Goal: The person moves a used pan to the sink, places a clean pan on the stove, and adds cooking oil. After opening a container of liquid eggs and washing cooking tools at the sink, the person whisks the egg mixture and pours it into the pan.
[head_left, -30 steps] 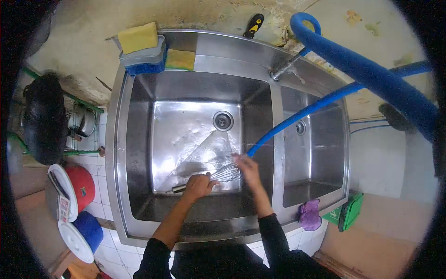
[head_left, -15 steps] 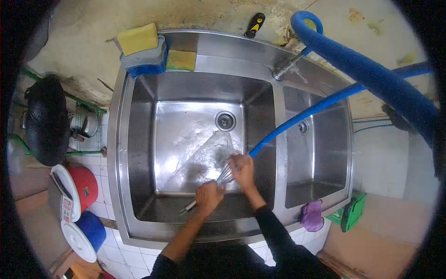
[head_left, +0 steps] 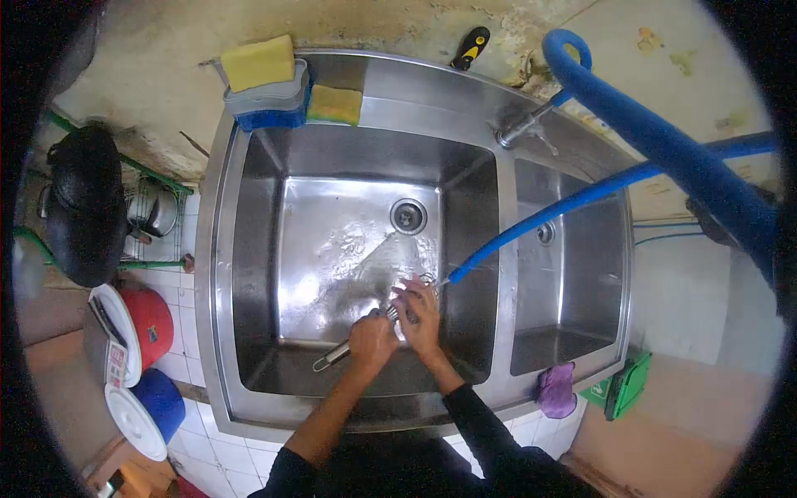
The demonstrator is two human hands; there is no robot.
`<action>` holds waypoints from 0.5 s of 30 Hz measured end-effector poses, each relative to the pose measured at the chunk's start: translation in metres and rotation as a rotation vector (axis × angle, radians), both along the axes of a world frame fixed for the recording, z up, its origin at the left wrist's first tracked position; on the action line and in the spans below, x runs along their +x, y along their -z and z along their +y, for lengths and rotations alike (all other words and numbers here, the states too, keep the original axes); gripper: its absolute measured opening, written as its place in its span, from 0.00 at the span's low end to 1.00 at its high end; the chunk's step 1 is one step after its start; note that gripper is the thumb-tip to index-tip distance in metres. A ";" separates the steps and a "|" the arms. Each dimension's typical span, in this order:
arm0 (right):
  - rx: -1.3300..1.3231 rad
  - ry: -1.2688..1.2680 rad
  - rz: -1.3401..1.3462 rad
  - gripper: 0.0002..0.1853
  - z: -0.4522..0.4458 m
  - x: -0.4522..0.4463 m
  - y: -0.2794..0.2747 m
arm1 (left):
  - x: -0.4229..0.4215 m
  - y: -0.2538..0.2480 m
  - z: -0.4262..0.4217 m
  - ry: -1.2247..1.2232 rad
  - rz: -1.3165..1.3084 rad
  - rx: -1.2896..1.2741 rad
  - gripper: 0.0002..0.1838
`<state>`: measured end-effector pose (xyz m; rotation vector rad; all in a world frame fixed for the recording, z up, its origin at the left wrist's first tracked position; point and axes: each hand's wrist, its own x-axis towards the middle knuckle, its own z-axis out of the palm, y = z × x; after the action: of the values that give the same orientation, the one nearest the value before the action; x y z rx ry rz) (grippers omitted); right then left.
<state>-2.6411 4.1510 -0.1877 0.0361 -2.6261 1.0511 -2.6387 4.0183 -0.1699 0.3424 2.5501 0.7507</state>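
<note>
Inside the large steel basin [head_left: 332,249], my left hand [head_left: 374,340] is closed round the whisk [head_left: 332,355], whose looped handle end sticks out at its lower left. My right hand [head_left: 418,314] is wrapped round the whisk's wires, which are mostly hidden by its fingers. The tip of the wire loops shows just above that hand. Close to it, the end of a blue hose [head_left: 519,231] hangs over the basin. Wet, shiny patches lie on the basin floor around the drain [head_left: 408,217].
A yellow sponge [head_left: 259,64] rests on a blue container [head_left: 274,116], beside another sponge [head_left: 334,105]. The tap [head_left: 523,124] stands behind the smaller basin [head_left: 535,332]. A purple cloth [head_left: 556,390] hangs over the front edge. Red [head_left: 148,328] and blue [head_left: 162,402] buckets stand left.
My left hand has moved right along the whisk, closer to my right hand. The whisk has tilted more, and my right hand now wraps further round its wires.
</note>
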 end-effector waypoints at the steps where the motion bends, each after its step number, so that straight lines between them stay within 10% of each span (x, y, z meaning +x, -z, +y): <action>1: 0.059 0.010 -0.001 0.10 0.006 -0.002 0.003 | 0.004 0.008 0.005 -0.096 0.026 0.021 0.12; 6: -0.416 0.547 -0.513 0.14 0.051 -0.041 0.052 | 0.006 -0.003 0.008 -0.255 -0.077 0.002 0.16; 8: -1.301 0.535 -0.231 0.19 0.037 -0.046 0.053 | 0.007 0.008 0.010 -0.193 -0.043 0.124 0.19; 15: -0.630 0.272 -0.254 0.23 -0.017 -0.009 0.036 | -0.008 0.059 0.028 -0.526 -0.332 0.469 0.35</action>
<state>-2.6501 4.1339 -0.2237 -0.6078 -2.2800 1.8077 -2.6470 4.0466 -0.2287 -0.3095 2.1348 1.4685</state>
